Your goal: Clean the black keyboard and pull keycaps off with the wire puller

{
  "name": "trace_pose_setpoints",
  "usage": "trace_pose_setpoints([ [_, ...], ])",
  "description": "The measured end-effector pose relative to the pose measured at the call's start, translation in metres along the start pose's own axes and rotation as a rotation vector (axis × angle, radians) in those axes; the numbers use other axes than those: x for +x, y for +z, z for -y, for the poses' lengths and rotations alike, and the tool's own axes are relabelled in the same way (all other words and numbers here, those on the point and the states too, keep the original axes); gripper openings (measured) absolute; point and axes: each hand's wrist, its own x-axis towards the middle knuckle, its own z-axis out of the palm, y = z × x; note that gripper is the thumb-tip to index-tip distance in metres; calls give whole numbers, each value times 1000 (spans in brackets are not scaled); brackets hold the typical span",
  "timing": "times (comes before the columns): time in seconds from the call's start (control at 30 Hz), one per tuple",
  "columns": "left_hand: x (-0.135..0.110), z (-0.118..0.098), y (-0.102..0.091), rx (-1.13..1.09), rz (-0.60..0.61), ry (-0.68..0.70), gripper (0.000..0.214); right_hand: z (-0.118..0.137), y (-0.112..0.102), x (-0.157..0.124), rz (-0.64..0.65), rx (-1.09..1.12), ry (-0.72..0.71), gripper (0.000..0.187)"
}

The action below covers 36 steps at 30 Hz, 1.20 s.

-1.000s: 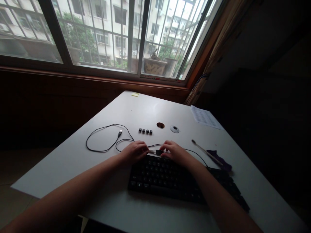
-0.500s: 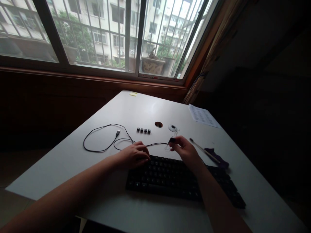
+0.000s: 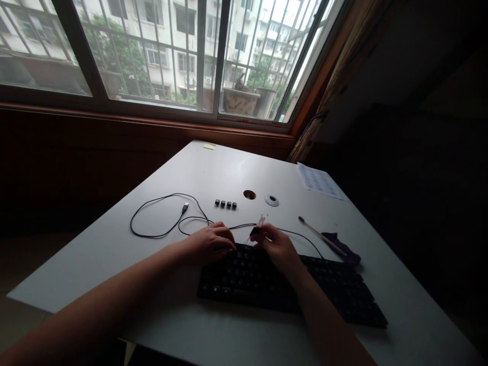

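The right hand (image 3: 275, 245) pinches a wire keycap puller (image 3: 255, 231) at eleven o'clock of the computer keyboard (image 3: 259, 282). The left hand (image 3: 214, 243) rests at its ten o'clock; whether it grips, I cannot tell. If the puller tilts, its wires (image 3: 263, 219) may slip and scratch keys (image 3: 241, 269); weak bracing may let the keyboard slide.

Left fingers (image 3: 225, 235) curl downward while right fingers (image 3: 270, 231) pinch.

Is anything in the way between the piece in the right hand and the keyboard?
Nothing visible. The right hand holds the small black piece with thin wires at the back edge of the keyboard. The left hand is beside that spot, not between; whether the wires touch the keys cannot be told.
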Motion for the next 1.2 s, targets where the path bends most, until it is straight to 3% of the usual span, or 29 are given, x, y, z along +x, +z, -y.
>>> trace_pose_setpoints([
  [0.43, -1, 3, 2, 3, -2, 5, 20, -5, 7, -5, 20, -243, -161, 10],
  [0.57, 0, 2, 1, 6, 0, 7, 19, -5, 6, -4, 81, -259, -217, 18],
  [0.67, 0, 1, 1, 4, -5, 16, 19, -3, 6, -3, 129, -294, -263, 12],
  [1.2, 0, 4, 3, 20, -33, 37, 17, -5, 12, 0, 32, -343, -237, 4],
])
